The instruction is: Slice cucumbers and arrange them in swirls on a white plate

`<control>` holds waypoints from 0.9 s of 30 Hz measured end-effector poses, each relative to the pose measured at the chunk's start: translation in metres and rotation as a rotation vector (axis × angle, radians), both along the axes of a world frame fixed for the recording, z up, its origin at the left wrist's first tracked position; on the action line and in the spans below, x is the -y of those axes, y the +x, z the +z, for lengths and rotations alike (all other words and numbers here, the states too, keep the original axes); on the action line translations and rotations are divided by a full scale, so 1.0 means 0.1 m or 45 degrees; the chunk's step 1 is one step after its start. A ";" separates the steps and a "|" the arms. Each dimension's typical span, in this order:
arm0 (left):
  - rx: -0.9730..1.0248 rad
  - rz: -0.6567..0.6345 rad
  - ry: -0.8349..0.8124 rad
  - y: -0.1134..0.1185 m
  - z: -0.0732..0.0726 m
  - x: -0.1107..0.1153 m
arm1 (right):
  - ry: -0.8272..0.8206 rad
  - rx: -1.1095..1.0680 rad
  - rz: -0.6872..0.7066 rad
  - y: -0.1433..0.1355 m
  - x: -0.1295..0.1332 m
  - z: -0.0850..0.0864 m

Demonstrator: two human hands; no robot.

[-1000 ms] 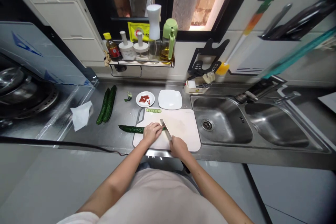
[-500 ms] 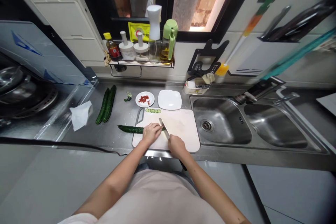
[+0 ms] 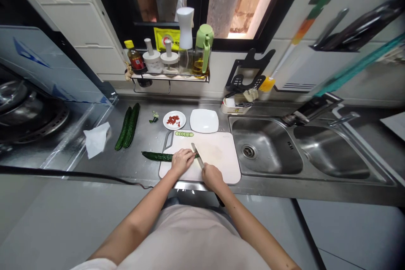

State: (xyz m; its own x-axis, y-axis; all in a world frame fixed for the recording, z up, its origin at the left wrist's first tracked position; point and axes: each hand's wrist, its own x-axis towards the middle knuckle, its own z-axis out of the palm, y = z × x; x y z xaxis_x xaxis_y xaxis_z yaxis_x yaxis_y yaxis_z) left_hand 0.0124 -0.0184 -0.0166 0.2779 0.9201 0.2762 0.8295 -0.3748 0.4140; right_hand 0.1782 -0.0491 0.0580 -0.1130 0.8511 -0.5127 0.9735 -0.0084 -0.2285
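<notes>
A dark green cucumber (image 3: 157, 156) lies across the left part of the white cutting board (image 3: 226, 152), its left end past the board's edge. My left hand (image 3: 182, 161) is closed over the cucumber near its right end. In my right hand (image 3: 211, 176) is the handle of a knife (image 3: 198, 155), whose blade stands at the cucumber's right end, close to my left fingertips. Several cucumber slices (image 3: 184, 134) form a row along the board's top left edge.
Behind the board are a plate of red pieces (image 3: 174, 120) and a white square plate (image 3: 204, 120). Two whole cucumbers (image 3: 127, 126) and a white tissue (image 3: 96, 139) lie left. A double sink (image 3: 267, 145) is on the right; a condiment rack (image 3: 171, 76) hangs behind.
</notes>
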 end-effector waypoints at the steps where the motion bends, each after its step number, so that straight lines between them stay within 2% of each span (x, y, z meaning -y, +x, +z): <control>1: 0.002 0.000 0.001 0.00 0.00 0.00 | -0.005 0.005 0.002 0.00 0.00 0.00; 18: -0.003 0.004 -0.009 0.00 0.00 0.00 | 0.012 -0.013 0.028 -0.12 -0.20 -0.03; 27: -0.002 0.006 -0.012 0.00 0.00 0.00 | -0.016 0.023 0.026 -0.02 -0.02 -0.04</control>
State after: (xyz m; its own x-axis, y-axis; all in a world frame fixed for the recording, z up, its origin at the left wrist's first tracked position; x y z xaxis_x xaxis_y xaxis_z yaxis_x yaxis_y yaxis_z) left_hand 0.0124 -0.0180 -0.0162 0.2738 0.9239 0.2672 0.8322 -0.3669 0.4158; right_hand 0.1758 -0.0476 0.0539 -0.1210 0.8421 -0.5256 0.9775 0.0088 -0.2110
